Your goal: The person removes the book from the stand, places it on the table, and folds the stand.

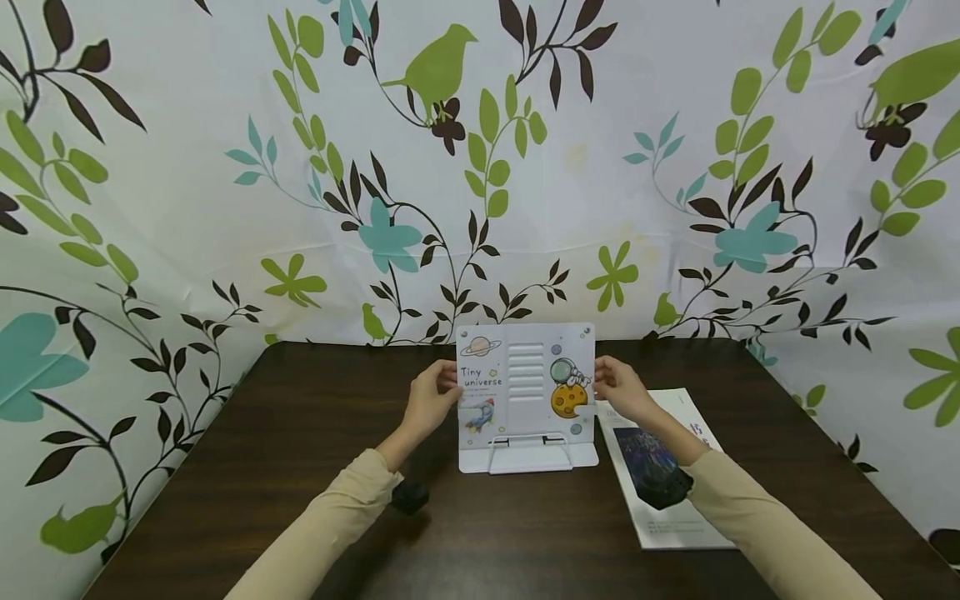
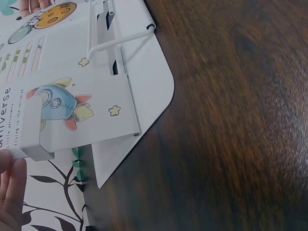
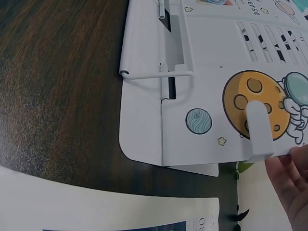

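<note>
My left grip (image 1: 433, 396) and right grip (image 1: 622, 390) pinch a white, slotted bookstand (image 1: 525, 418). A rocket (image 1: 481, 415) and orange moon (image 1: 568, 402) decorate it.

I find the white stand (image 1: 527, 418) smooth, seemingly coated metal; the table (image 1: 337, 400) wood-grained, slightly glossy; my sleeves (image 1: 330, 512) matt cloth.

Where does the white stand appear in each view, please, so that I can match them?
Head: the white stand is central, between the left hand and right hand.
Left wrist: upper left, cut off by the picture's edges.
Right wrist: upper right, also cut off.
Shared landmark: its orange moon print, visible in all three.
</note>
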Demonstrator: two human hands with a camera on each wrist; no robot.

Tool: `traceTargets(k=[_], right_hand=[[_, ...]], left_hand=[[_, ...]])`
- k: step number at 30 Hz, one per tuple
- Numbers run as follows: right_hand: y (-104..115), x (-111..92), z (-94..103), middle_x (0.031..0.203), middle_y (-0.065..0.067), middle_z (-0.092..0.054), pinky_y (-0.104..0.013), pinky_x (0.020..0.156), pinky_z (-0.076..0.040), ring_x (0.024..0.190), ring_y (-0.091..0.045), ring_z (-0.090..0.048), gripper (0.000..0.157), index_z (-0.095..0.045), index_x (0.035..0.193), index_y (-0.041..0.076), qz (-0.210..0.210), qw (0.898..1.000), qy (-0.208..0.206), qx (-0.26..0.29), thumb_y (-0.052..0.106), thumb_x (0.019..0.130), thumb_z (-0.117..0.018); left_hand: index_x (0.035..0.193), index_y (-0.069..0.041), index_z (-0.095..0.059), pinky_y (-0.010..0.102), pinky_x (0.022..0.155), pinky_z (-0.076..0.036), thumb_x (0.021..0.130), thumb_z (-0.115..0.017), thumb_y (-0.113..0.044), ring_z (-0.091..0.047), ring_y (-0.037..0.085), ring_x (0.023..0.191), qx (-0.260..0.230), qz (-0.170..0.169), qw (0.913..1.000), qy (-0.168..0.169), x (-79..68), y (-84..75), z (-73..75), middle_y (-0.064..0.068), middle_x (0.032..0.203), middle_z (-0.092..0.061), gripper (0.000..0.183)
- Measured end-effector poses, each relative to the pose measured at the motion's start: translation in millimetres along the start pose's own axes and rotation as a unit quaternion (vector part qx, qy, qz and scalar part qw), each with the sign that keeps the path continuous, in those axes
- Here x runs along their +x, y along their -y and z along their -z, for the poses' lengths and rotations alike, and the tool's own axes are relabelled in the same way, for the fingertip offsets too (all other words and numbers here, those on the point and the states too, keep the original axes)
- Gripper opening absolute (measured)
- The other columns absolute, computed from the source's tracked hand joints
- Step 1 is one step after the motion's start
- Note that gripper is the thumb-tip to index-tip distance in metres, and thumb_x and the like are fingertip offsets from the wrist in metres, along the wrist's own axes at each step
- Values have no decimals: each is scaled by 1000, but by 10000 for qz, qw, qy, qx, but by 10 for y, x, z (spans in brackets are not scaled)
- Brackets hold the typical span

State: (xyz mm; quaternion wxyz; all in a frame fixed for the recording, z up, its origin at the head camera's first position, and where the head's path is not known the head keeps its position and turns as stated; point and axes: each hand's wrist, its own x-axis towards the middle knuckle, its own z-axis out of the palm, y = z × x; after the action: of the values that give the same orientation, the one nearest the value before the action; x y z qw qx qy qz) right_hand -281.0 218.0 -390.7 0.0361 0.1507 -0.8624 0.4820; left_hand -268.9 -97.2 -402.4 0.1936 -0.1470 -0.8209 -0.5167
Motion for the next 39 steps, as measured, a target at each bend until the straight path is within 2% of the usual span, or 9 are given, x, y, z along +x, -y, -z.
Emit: traceTargets(k=[5,15,20,25,32,37,39], right_hand=[[3,-8,-13,86,-21,-56,-43,68,-52,77,-28,-58,22,-48,107,-12,94,9999,-81,8,-13,86,-47],[-7,7,-19,87,-20,-55,-34,67,-53,76,-23,-58,21,-49,107,-10,35,9999,-75,-58,-12,86,-46],[7,17,-11,88,-22,-55,-37,68,-53,78,-28,-58,21,-49,107,-11,6,10000,-22,36,-13,86,-47],[-5,45,2,87,-23,-56,-40,69,-52,78,-31,-58,21,-50,106,-13,79,10000,3,32,-13,85,-47],[-62,103,3,91,-22,-59,-32,69,-53,82,-29,-59,22,-51,109,-12,208,9995,161,166,-10,87,-48],[-87,138,-4,94,-20,-59,-33,73,-52,86,-28,-59,23,-52,111,-9,28,9996,208,170,-6,89,-48],[-89,156,-9,95,-20,-59,-37,76,-51,87,-27,-58,22,-53,111,-8,-77,9996,219,177,-5,89,-48]], left_hand=[[99,4,-60,28,67,-48,73,-64,13,-59,22,75,-77,48,9999,-54,-6,9,-24,12,84,-62,28],[100,4,-60,26,66,-49,74,-63,12,-59,21,74,-83,135,9998,-108,-10,28,-32,12,84,-62,27],[99,4,-60,25,65,-48,74,-63,12,-59,21,74,-38,173,9998,-122,-41,0,-20,12,83,-62,26],[98,4,-60,25,65,-48,74,-63,11,-59,20,74,-49,185,9998,-89,-104,-37,-7,11,84,-62,26],[100,4,-58,24,64,-49,75,-62,12,-59,20,75,-182,277,9994,-89,-239,-98,1,13,86,-61,26],[99,5,-57,23,63,-49,75,-61,13,-59,21,75,-307,301,9990,-152,-332,-153,-6,13,86,-61,25],[98,5,-57,22,63,-49,74,-61,13,-59,20,74,-346,267,9989,-197,-370,-168,-15,13,85,-60,25]])
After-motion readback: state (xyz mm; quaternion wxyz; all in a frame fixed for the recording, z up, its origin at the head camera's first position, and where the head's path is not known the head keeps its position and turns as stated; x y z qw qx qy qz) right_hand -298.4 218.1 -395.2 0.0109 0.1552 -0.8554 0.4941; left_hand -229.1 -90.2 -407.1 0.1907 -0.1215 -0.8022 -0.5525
